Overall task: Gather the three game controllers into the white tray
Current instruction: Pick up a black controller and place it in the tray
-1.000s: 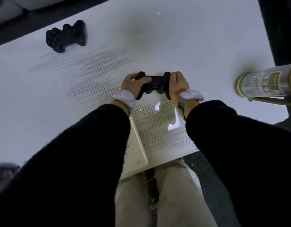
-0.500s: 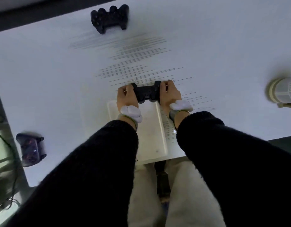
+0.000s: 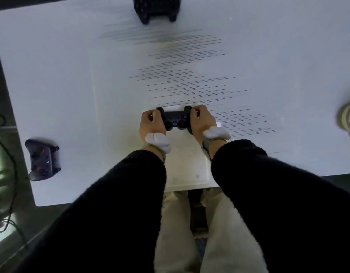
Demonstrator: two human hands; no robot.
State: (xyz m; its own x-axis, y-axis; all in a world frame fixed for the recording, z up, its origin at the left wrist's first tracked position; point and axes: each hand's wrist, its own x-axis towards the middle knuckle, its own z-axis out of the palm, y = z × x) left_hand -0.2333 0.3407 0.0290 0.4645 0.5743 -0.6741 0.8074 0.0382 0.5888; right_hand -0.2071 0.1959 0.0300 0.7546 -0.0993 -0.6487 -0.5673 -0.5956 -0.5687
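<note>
A black game controller [image 3: 175,119] is gripped at both ends, my left hand [image 3: 151,125] on its left grip and my right hand [image 3: 200,120] on its right. It is held over the far end of the white tray [image 3: 187,168], which lies at the table's near edge between my arms. A second black controller [image 3: 156,7] sits at the table's far edge, partly cut off by the frame. A third, dark with coloured buttons [image 3: 43,159], rests near the table's left near corner.
The white table [image 3: 71,75] has thin dark streaks down its middle. A metallic cylinder [image 3: 347,119] lies at the right edge. Cables and a greenish surface [image 3: 0,170] sit left of the table. My legs show below the near edge.
The view has shifted left and back, bringing the tray and the third controller into sight. Both hands have carried the black controller toward me, over the tray's far end.
</note>
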